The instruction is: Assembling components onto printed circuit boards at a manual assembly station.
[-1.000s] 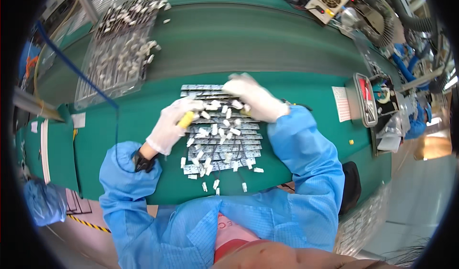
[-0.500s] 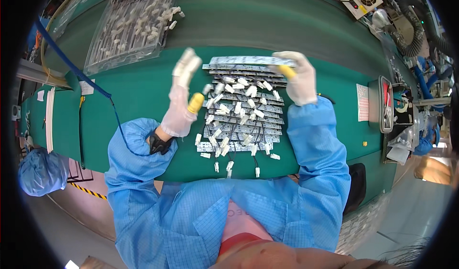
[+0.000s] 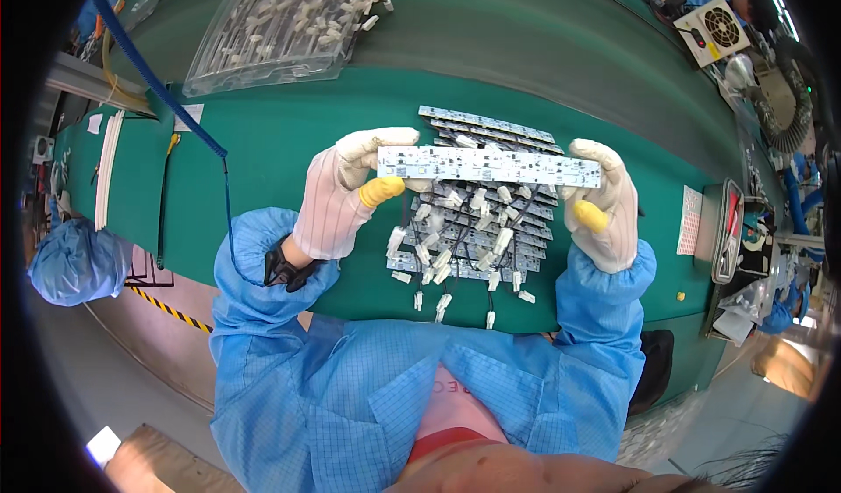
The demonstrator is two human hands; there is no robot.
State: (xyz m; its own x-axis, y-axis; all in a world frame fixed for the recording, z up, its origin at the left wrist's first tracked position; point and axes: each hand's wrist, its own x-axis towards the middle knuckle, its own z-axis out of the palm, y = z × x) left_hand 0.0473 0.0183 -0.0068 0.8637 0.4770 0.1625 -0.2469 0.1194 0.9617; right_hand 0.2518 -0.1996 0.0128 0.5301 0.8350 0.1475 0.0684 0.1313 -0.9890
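Note:
A long white circuit board strip [image 3: 491, 166] is held up level above the mat, its component side facing me. My left hand [image 3: 355, 186], in a striped white glove with a yellow thumb cover, pinches its left end. At the right end, my right hand [image 3: 606, 202], gloved the same way, has its fingers closed about the edge. Below and behind it lies a row of similar circuit boards [image 3: 517, 252], overlapping one another. Dark leads with white connectors [image 3: 444, 305] trail from them toward me. The held strip hides part of this row.
A clear plastic tray [image 3: 263, 77] with many white connectors lies at the back left. A blue coiled cord [image 3: 158, 81] runs to my left wrist strap [image 3: 287, 269]. To the right stand a metal bin [image 3: 727, 230] with tools and a fan unit [image 3: 714, 31].
The strip has been brought nearer and turned so its component face shows. My left hand, open and apart before, has closed on its left end. My right hand keeps the other end.

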